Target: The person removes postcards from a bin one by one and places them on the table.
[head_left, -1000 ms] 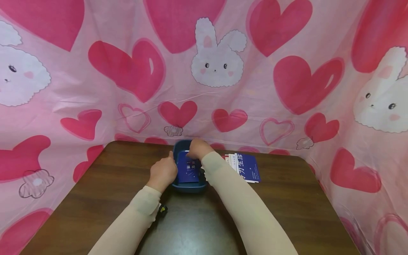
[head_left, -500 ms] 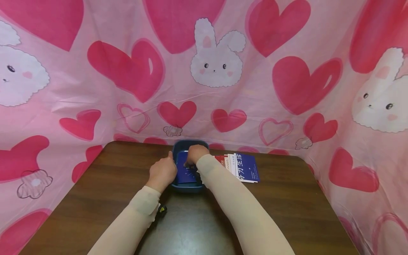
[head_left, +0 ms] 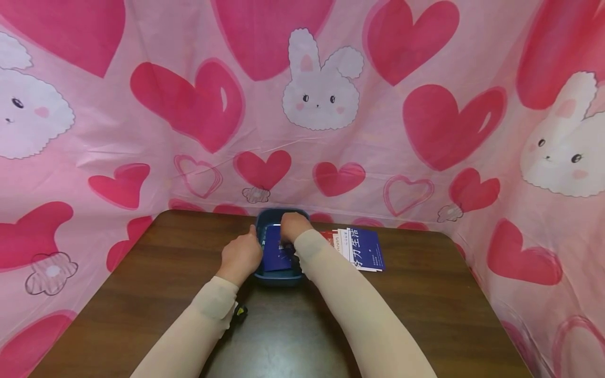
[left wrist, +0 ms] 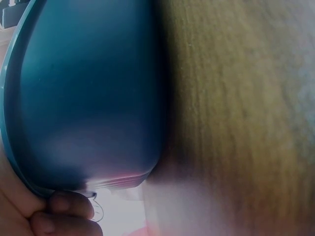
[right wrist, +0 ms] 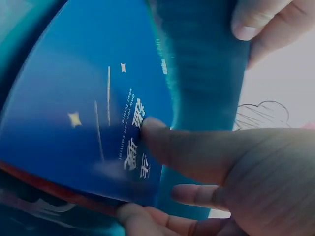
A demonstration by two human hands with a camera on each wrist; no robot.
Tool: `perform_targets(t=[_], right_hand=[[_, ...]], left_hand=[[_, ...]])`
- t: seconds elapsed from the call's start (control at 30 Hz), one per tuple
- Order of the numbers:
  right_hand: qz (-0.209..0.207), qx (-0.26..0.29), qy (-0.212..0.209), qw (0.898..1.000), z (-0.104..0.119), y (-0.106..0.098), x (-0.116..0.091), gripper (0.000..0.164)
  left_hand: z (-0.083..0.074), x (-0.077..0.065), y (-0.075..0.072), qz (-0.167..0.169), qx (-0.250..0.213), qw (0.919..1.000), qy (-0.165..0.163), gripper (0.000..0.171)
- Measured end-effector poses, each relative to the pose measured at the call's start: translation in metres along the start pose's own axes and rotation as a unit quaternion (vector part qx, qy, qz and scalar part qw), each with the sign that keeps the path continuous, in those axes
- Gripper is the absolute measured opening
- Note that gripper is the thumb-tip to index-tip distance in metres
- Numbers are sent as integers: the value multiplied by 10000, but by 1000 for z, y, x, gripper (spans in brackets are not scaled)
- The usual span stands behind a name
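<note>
A dark blue booklet (head_left: 275,258) with pale characters and small stars lies inside a blue-green plastic basin (head_left: 279,282) at the back of the table. My right hand (head_left: 295,227) reaches into the basin. In the right wrist view, its thumb (right wrist: 155,129) presses on the booklet's cover (right wrist: 74,93) while fingers pinch its edge; the cover looks bowed. A red edge (right wrist: 54,189) shows beneath the booklet. My left hand (head_left: 240,257) grips the basin's left rim, fingers curled over it beside the outer wall (left wrist: 93,103) in the left wrist view.
Right of the basin, several overlapping booklets (head_left: 371,249) lie fanned out, blue on top, with white and red ones partly behind my right arm. A pink curtain (head_left: 326,142) with hearts and rabbits stands behind the brown wooden table (head_left: 425,294).
My right hand dipped toward the near left, then shifted slightly back, staying on the booklet. The booklet has slid a little left and sits slightly tilted. My left hand stays on the rim.
</note>
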State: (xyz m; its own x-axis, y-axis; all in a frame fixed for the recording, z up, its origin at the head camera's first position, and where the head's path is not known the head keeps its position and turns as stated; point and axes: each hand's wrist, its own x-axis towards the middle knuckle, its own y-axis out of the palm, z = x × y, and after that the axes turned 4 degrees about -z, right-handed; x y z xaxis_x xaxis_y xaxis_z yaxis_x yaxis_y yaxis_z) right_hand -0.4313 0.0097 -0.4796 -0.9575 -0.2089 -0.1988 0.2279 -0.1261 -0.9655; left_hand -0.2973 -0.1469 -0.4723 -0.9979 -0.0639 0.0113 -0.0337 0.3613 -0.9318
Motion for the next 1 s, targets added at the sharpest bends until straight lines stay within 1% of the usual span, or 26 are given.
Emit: perform_targets(t=[0.1,0.17,0.23,0.3,0.37,0.47,0.53,0.6,0.7,0.8,0.93,1.0], right_hand=[[-408,-72,-114,9991,-7,7,14,40],[-632,-58,-274,9976,-12,9,21,46],[-783,185,-385,9960,-17,7,24,46],[-874,570,-514,9932,-20,0,20,47],[-938,1011,-630,9884,-21,-12,5,50],[-823,1739,-685,9789,-19,-36,-30,58],[-715,2149,-605,9721,-18,-50,-53,59],[-649,2492,-489,9650,-21,-58,-68,57],[-765,2802,-330,9563,-32,-62,-76,56],[-841,3171,-229,9444,-48,-64,-81,58],[-883,3727,-181,9236,-75,-69,-89,60],[-985,3878,-215,9162,-90,-71,-94,60]], left_hand=[[-1,0,0,34,-8,10000,-30,71],[-1,-1,-1,40,-9,10000,-34,70],[-1,-1,-1,27,-14,10000,-20,70],[-1,-1,-1,9,-17,10000,-8,69],[0,-1,-1,7,-45,10000,-10,68],[0,0,0,8,-73,10000,-24,69],[1,0,0,-13,-71,10000,-30,69],[2,0,0,-24,-63,10000,-31,69],[2,0,1,-60,-49,10000,-6,68],[2,0,1,-86,-39,10000,31,68],[2,-1,2,-125,-13,9999,53,68],[1,-2,2,-147,-9,9999,49,68]])
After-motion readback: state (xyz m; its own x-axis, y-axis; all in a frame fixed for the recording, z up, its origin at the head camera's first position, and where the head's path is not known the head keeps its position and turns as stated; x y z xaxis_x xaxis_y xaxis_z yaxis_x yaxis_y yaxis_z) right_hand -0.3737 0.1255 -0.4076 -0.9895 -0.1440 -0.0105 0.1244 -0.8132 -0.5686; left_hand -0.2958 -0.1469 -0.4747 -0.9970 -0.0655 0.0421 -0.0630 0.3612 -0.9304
